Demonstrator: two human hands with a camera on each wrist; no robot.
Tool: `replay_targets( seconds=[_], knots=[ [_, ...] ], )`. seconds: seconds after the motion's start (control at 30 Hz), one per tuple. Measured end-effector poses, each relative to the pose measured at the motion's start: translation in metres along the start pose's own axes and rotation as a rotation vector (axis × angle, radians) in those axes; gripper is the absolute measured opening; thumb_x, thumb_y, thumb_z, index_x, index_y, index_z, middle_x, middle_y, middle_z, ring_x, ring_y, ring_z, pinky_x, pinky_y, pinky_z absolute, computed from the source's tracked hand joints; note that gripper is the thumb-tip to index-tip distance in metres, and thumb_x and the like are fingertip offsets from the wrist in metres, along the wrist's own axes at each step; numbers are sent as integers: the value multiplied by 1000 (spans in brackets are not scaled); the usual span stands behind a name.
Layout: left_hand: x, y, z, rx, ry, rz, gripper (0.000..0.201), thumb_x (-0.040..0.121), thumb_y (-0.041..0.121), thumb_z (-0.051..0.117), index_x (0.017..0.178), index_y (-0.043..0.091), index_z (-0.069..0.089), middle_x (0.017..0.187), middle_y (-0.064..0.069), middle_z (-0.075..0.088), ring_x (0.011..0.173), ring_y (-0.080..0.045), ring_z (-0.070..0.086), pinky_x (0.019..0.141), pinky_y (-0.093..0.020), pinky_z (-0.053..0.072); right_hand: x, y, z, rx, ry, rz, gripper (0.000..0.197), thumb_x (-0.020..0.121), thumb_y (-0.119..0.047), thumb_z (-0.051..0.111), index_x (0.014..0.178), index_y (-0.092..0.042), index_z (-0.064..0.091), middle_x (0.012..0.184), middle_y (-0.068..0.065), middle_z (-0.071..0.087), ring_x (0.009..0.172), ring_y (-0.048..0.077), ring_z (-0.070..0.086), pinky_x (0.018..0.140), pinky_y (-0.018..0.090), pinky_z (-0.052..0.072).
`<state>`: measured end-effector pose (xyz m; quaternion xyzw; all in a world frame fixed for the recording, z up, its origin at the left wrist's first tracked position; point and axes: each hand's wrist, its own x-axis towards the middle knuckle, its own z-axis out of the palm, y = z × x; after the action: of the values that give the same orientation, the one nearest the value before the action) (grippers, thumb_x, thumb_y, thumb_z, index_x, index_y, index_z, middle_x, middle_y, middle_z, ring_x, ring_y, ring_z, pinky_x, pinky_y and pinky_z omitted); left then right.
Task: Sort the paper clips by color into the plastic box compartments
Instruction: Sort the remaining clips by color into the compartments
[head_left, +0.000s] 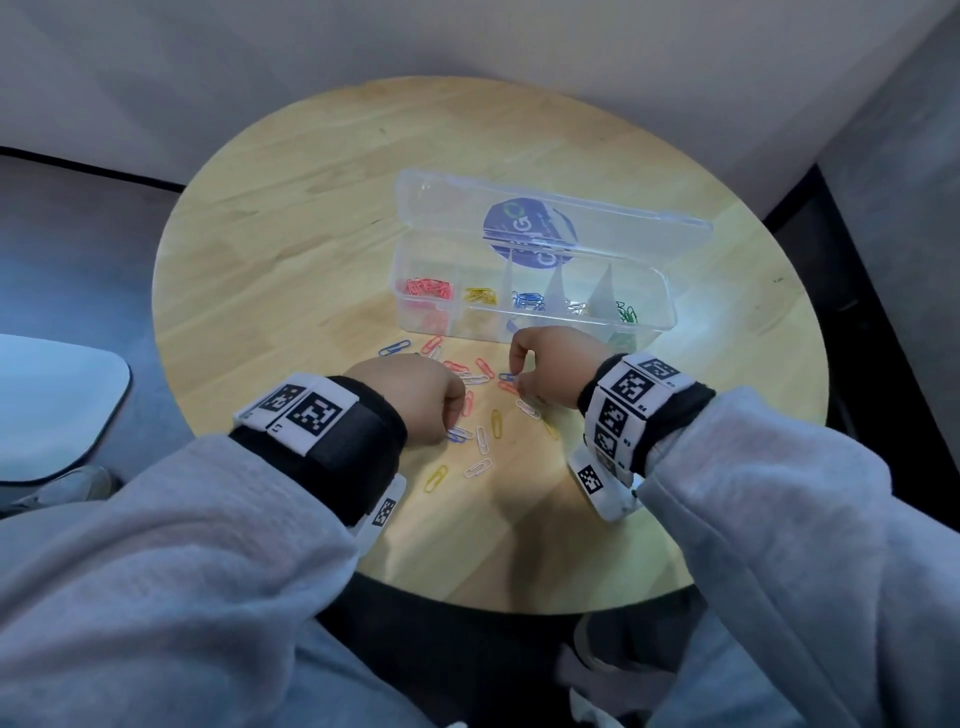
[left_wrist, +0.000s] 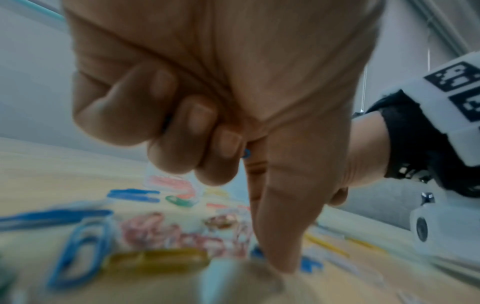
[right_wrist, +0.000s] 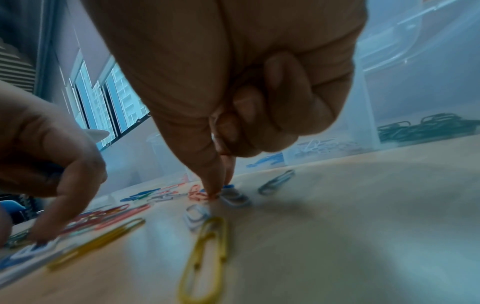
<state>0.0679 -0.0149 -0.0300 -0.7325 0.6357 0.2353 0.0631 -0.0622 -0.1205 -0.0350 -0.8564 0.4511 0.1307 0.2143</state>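
Note:
The clear plastic box (head_left: 660, 317) stands open at mid-table, its compartments holding red (head_left: 426, 288), yellow (head_left: 480, 296), blue (head_left: 527, 300), white and green clips (head_left: 626, 313). Loose paper clips (head_left: 483, 439) of mixed colours lie in front of it. My left hand (head_left: 452, 431) reaches down into the pile; in the left wrist view its curled fingers (left_wrist: 182, 144) hold a blue clip (left_wrist: 246, 153) and its fingertip touches another blue clip (left_wrist: 309, 264). My right hand (head_left: 517, 382) pinches a blue clip (head_left: 506, 376) lying on the table beside a red one (right_wrist: 198, 195).
The round wooden table (head_left: 311, 208) has its near edge just under my wrists. The box's lid (head_left: 550, 218) leans back behind the compartments. A yellow clip (right_wrist: 205, 261) lies close to my right wrist. A white seat (head_left: 52, 405) stands to the left.

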Motion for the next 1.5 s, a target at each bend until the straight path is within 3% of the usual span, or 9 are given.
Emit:
replay_targets(
  seconds=[0.13,0.2,0.33,0.5,0.57,0.7,1.2,1.33,1.5],
  knots=[
    [2,1,3,-2,-12,-12,11,82,17,59,81,28,58,70,11,45,77,-12,46,50,-20,27,-1,-6,0,-32,-48,4,3,86,-16,57,88,-15,59,82,-2,53,82,18,49,55,22,35],
    [2,1,3,8,-15,-27,10,81,18,60,80,27,59,70,11,46,75,-12,47,49,-20,28,-3,-6,1,-48,-81,9,11,84,-21,61,76,-15,56,87,1,55,82,18,49,65,24,38],
    [4,3,5,29,-53,-48,9,82,20,62,77,25,59,70,10,50,72,-13,49,49,-21,29,-7,-4,2,13,-126,47,26,77,-18,67,58,-20,48,74,0,55,76,17,50,58,24,39],
    [6,3,5,48,-68,-53,5,83,19,60,85,21,65,89,2,65,79,-19,55,59,-24,36,-16,-7,-5,189,-149,73,25,80,-20,64,60,-21,49,59,-4,46,53,13,41,51,21,35],
    [4,4,4,50,-32,-23,3,82,21,62,83,23,60,83,7,61,78,-18,52,56,-23,32,-18,-8,-8,221,-147,74,24,79,-19,65,61,-21,49,57,-3,45,49,14,39,50,21,34],
    [2,6,4,35,-14,55,12,80,16,58,79,28,56,68,10,45,75,-14,47,52,-23,28,-20,-7,-11,257,-126,75,24,77,-18,67,61,-21,50,56,-3,45,48,15,39,49,20,35],
    [4,8,1,53,-92,25,19,85,25,62,68,24,54,70,11,50,72,-11,48,50,-22,30,-22,-2,-12,378,-163,94,25,77,-15,66,61,-19,48,57,-1,45,48,14,40,50,21,36],
    [-12,1,-24,-183,24,97,12,85,30,61,75,24,55,66,8,48,61,-10,45,52,-23,31,-23,-1,-11,547,-238,80,29,77,-2,64,58,-15,46,59,4,49,52,16,43,50,22,37],
    [-26,-32,-52,-747,88,43,25,80,24,66,63,21,48,54,7,44,53,-15,36,56,-26,33,-22,-9,-8,904,-229,74,32,80,13,54,62,-11,43,52,5,48,49,14,40,39,17,33]
  ],
)
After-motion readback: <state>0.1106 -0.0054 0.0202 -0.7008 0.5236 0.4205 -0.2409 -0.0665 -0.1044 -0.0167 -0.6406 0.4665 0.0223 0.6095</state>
